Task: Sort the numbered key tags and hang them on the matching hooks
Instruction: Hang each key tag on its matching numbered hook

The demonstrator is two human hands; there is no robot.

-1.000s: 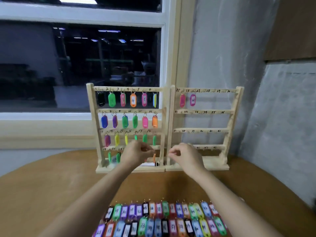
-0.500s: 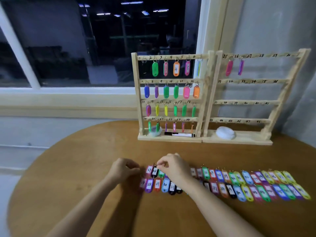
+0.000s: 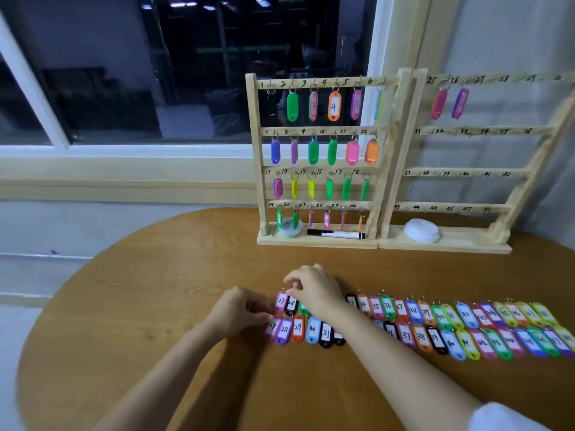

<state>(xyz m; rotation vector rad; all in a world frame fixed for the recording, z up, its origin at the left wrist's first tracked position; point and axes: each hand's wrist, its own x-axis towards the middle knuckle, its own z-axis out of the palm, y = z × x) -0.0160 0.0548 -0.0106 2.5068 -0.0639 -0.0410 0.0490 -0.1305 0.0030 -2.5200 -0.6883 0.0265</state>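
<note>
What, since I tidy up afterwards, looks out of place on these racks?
A marker lies on the left rack's base, and a white lid sits on the right rack's base; both look like strays.

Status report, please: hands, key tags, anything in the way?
Left hand at near-row tag 27, right hand at far-row tag 27; grips unclear. Hook 27 free. Nothing in the way.

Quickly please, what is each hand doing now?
Left hand: curled beside front-row tag 27, grip cannot be told.
Right hand: pinching back-row tag 27.
</note>
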